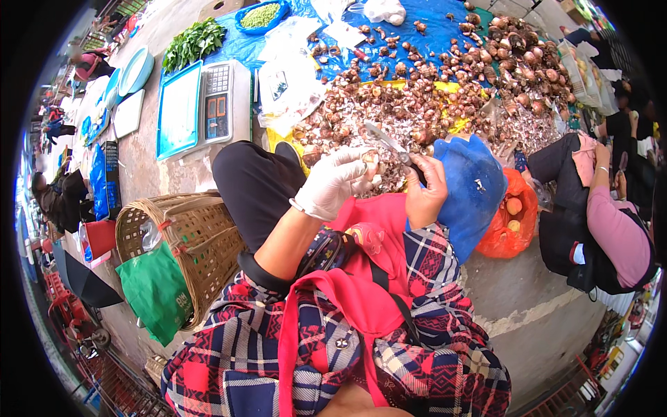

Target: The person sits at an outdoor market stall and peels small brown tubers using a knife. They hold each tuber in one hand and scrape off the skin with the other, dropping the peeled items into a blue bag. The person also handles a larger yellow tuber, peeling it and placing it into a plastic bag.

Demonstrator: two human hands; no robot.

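Observation:
My left hand [329, 183], in a white glove, grips a small, partly peeled corm [371, 159] that looks like taro. In my bare right hand [428, 188] is a knife [384, 138], held by its dark handle. The blade points up and left, just above and right of the corm. Below both hands spreads a heap of small brown corms [359, 107], mixed with pale and brown peelings [385, 180]. The heap lies on yellow and blue sheeting [318, 9]. My fingers partly hide the corm and the handle.
Left of the heap stand a digital scale [242, 99] with a blue-rimmed tray [180, 117], and a wicker basket [216, 245] holding a green bag [156, 292]. A blue cloth [469, 182] covers my right knee, beside an orange-red plastic bag [513, 234] of round produce. Another person [615, 224] sits at right.

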